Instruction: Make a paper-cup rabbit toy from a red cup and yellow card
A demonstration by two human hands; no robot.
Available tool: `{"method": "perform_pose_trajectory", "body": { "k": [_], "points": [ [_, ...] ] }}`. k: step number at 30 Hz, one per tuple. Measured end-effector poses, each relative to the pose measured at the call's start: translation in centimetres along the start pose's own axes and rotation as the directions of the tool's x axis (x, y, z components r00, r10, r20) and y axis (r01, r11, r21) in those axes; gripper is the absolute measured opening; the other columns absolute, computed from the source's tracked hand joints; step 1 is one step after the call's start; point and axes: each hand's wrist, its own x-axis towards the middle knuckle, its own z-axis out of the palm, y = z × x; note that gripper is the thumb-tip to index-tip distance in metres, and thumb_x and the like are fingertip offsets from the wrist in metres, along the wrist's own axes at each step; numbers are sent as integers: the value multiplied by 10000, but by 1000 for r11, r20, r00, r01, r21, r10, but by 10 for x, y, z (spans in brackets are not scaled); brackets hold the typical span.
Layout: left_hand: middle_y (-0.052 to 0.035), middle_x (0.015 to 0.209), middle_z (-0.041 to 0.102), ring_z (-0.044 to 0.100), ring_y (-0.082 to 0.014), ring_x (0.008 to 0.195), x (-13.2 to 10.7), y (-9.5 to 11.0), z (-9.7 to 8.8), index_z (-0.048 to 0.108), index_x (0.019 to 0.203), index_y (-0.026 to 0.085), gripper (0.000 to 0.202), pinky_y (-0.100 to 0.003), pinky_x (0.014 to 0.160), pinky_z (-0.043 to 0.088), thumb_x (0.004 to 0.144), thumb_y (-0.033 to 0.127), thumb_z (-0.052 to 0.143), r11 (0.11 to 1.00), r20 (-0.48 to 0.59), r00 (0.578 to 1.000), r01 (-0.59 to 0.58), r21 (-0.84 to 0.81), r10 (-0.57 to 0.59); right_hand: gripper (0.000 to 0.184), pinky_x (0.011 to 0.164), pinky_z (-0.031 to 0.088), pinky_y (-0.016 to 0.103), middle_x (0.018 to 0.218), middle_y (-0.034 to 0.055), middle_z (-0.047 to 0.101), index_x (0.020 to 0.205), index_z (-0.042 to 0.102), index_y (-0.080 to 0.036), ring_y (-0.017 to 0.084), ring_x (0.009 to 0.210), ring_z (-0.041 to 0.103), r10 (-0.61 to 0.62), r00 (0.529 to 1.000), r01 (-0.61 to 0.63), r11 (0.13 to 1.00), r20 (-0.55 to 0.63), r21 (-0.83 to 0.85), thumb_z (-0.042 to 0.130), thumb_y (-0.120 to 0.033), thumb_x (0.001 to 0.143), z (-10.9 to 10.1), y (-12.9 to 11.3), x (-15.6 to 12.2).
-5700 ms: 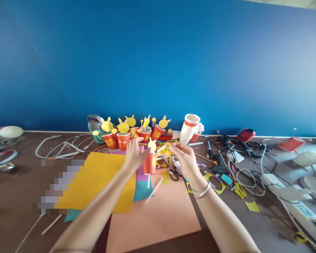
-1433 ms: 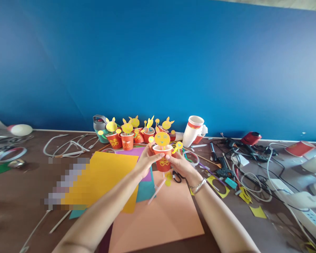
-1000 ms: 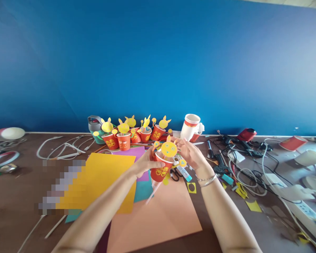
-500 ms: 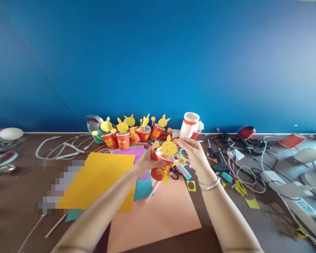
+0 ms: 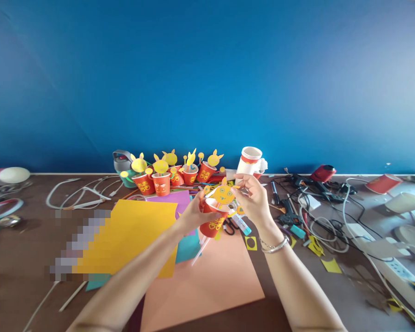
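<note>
My left hand (image 5: 192, 216) is wrapped round a red paper cup (image 5: 212, 227) with gold lettering, tilted a little above the peach paper. From the cup's mouth rises a yellow paper rabbit head (image 5: 222, 195) with a drawn face. My right hand (image 5: 255, 200) pinches the right edge of that head between thumb and fingers; its ears are partly hidden. Clear straws (image 5: 199, 252) show below the cup. Near my right wrist lie black-handled scissors (image 5: 231, 227) and a yellow square with a round hole (image 5: 251, 243).
Several red cups with yellow rabbit heads (image 5: 161, 177) line the back by the blue wall. Stacked white cups (image 5: 250, 161) stand right of them. Orange paper (image 5: 141, 235) and peach paper (image 5: 204, 290) cover the middle. Cables, a glue gun (image 5: 290, 210) and a power strip (image 5: 401, 272) crowd the right.
My right hand has moved its grip from beside the ear down onto the right edge of the rabbit head, which is tilted slightly. My left hand keeps the cup nearly where it was.
</note>
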Motion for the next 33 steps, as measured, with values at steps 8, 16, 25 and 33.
{"method": "perform_pose_trajectory", "body": {
  "k": [8,16,25,33],
  "points": [
    [-88,1119,691,659,-297,1020,-1,-3,3,517,1137,220,683,-423,898,510,548,185,862,999,16,999,-35,-23,35,320,650,439,284,761,-7,558,1071,504,-227,159,720,555,-26,999,25,999,-19,-21,623,-242,774,1,4,-2],
    [-79,1088,704,669,-280,998,-2,1,5,504,1160,222,671,-402,886,508,584,196,847,996,35,998,-43,-75,46,444,774,497,350,932,84,691,1122,557,-194,224,904,631,75,993,-83,993,91,81,712,-358,740,-7,-6,3],
    [-66,1115,693,651,-269,1043,-1,-5,3,494,1176,239,727,-387,899,500,551,168,860,997,7,999,-43,-63,43,315,605,475,286,756,63,680,785,690,-158,203,707,613,145,979,-146,989,146,-1,691,-469,732,-6,1,4],
    [-79,1104,690,647,-284,1041,-3,-5,5,504,1181,230,730,-420,902,493,544,185,860,998,12,999,-38,-46,39,347,469,367,239,554,-1,562,634,618,-163,122,507,471,125,988,-124,992,94,-14,676,-491,727,-3,-3,1]
  ]
}}
